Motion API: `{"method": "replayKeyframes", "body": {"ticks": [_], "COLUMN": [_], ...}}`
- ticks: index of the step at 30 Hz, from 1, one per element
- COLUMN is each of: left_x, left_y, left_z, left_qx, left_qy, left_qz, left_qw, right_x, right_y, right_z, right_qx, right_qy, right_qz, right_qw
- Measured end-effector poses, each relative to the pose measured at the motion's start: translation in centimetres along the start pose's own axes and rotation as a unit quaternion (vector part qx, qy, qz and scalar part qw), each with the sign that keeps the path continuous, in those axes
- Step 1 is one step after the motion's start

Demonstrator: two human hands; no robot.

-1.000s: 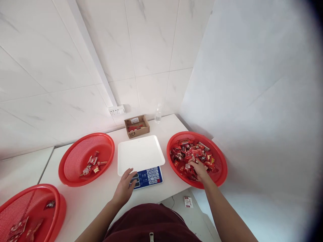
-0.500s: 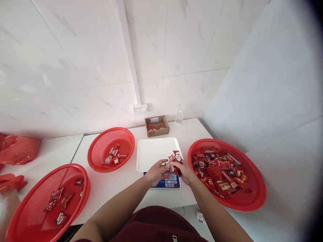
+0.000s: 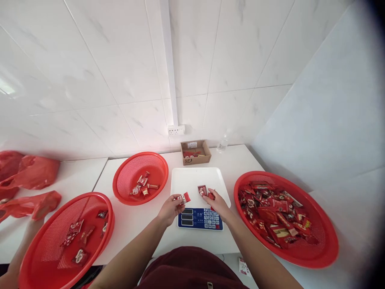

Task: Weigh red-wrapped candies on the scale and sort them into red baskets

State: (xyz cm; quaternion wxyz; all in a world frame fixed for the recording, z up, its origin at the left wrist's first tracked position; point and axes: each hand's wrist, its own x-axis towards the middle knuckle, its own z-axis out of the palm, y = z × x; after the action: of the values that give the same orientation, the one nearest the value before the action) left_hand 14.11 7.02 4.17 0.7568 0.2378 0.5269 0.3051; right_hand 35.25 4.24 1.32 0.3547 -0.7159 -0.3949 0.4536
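My left hand (image 3: 172, 208) is closed on a small red-and-white wrapped candy (image 3: 184, 198), over the left front edge of the white pan. In my right hand (image 3: 217, 204) are red wrapped candies (image 3: 202, 190), pinched between thumb and fingers over the pan. How many it holds I cannot tell, since the fingers cover part of them. Beneath both hands is a digital scale with a white pan (image 3: 192, 178) and a blue keypad panel (image 3: 200, 218). A large red basket (image 3: 327, 245) at the right is heaped with red candy packets (image 3: 276, 212).
A red basket (image 3: 118, 168) with several candies stands to the left; a bigger one (image 3: 33, 257) lies nearer. Behind the scale are a cardboard box (image 3: 197, 159) and a clear bottle (image 3: 222, 143). Far left, another person's arm (image 3: 27, 241) reaches to a red plastic bag (image 3: 39, 204).
My hands, together around the candies before, have moved apart, each with candy in it. The view has shifted left. The other person's hand has moved the red bag.
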Motion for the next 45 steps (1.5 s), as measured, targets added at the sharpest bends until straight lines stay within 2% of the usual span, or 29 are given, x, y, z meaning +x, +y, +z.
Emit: {"method": "replayKeyframes", "body": {"ticks": [6,10,13,15,19,25,31,36,39,41,45], "left_x": [0.0,0.7,1.0,1.0,0.3,-1.0,-2.0,-2.7,-3.0,-3.1,-3.2], "left_y": [-0.4,-0.7,-0.4,-0.1,-0.5,-2.6,-3.0,-2.7,-2.7,-2.8,-3.1], "left_z": [-1.6,-1.3,-0.4,0.2,0.8,-0.8,-1.9,-2.1,-2.4,-2.7,-3.0], "left_qx": [-0.013,-0.017,-0.022,0.002,0.119,0.174,0.178,0.156,0.152,0.153,0.157], "left_qy": [0.017,0.012,-0.025,-0.042,-0.011,-0.034,-0.035,-0.043,-0.044,-0.043,-0.05], "left_qz": [-0.015,-0.012,0.004,0.007,0.023,-0.005,-0.01,-0.011,-0.009,-0.011,-0.019], "left_qw": [1.0,1.0,0.999,0.999,0.993,0.984,0.983,0.987,0.987,0.987,0.986], "right_x": [-0.7,-1.1,-1.3,-1.4,-1.6,-1.7,-0.8,-0.5,-0.9,-1.2,-1.3], "right_y": [0.1,0.3,0.9,1.3,1.8,1.2,-0.3,-1.0,-0.6,-0.1,0.4], "right_z": [0.2,0.4,0.4,0.3,0.2,0.0,0.6,1.4,1.7,1.8,2.2], "right_qx": [0.054,0.085,0.098,0.099,0.105,0.129,0.105,0.096,0.114,0.123,0.181], "right_qy": [-0.009,-0.005,-0.009,-0.005,0.005,-0.006,-0.071,-0.044,-0.055,-0.062,-0.025], "right_qz": [0.033,0.044,0.052,0.044,0.029,0.043,0.019,-0.009,-0.007,0.003,0.048], "right_qw": [0.998,0.995,0.994,0.994,0.994,0.991,0.992,0.994,0.992,0.99,0.982]}}
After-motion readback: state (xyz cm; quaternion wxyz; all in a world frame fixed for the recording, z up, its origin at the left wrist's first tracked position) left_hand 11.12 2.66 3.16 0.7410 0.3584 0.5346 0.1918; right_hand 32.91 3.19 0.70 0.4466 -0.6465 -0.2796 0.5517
